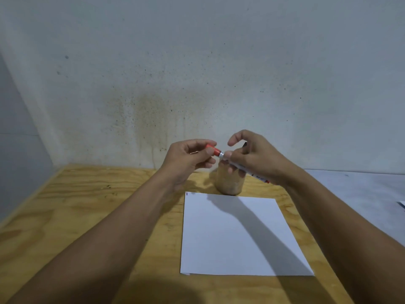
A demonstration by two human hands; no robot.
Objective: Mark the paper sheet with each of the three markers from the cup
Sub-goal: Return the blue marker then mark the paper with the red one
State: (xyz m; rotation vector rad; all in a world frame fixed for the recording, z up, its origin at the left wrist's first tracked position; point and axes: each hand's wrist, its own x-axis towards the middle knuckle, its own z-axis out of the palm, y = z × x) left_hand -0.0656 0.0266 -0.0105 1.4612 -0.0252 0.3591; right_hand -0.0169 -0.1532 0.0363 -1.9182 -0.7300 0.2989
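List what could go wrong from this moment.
1. The left hand grips the red cap while the right hand holds the marker right above the cup; a sharp tug could knock the cup over.
2. The cap is small and could slip from the fingers.
3. The paper sheet lies loose on the table; it may slide when marked.

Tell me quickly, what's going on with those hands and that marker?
Left hand pinching red cap. Right hand gripping white-barrelled marker. White paper sheet nearly blank, one small mark at far-left corner. Brown cup behind sheet; nothing blocking.
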